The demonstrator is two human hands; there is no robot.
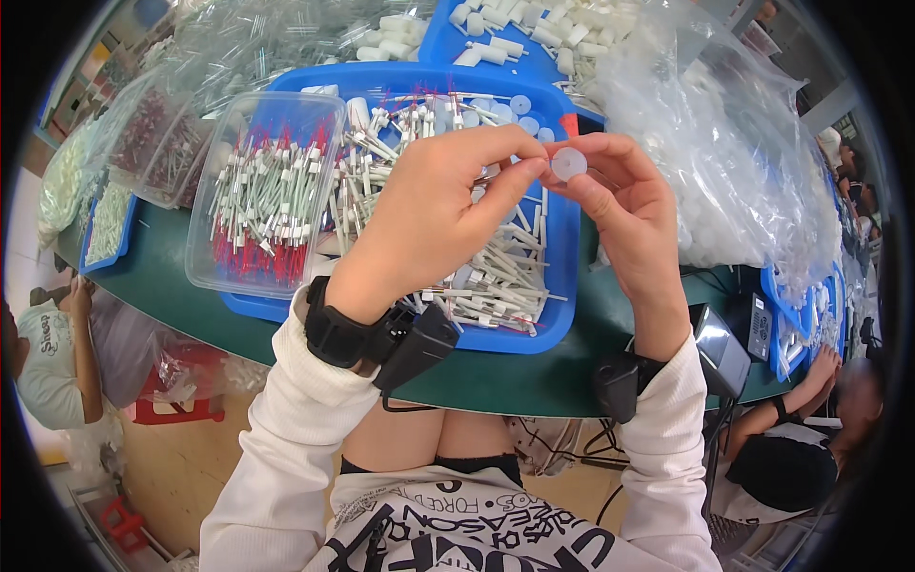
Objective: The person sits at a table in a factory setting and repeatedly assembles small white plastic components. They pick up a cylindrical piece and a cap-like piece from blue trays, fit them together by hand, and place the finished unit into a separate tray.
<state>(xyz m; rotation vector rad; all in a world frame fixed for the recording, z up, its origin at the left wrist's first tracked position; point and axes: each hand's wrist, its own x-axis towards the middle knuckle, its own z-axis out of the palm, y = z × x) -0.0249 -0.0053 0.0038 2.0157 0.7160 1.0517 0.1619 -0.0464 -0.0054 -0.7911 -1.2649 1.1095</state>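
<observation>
Above the blue tray my two hands meet, fingertips close together. My right hand pinches a small translucent white plastic disc with a dot at its centre, between thumb and forefinger. Thumb and forefinger of my left hand are pressed together beside the disc; what they hold, if anything, is hidden. Below them, the tray carries many thin white stick-like pieces and some loose translucent discs. A clear plastic box overlaps the tray's left side, filled with similar sticks that have thin red ends.
A second blue tray of white cylindrical pieces stands behind. Large clear plastic bags lie at the right, more at the back left. Black devices with cables sit at the green table's right edge. Other people work on both sides.
</observation>
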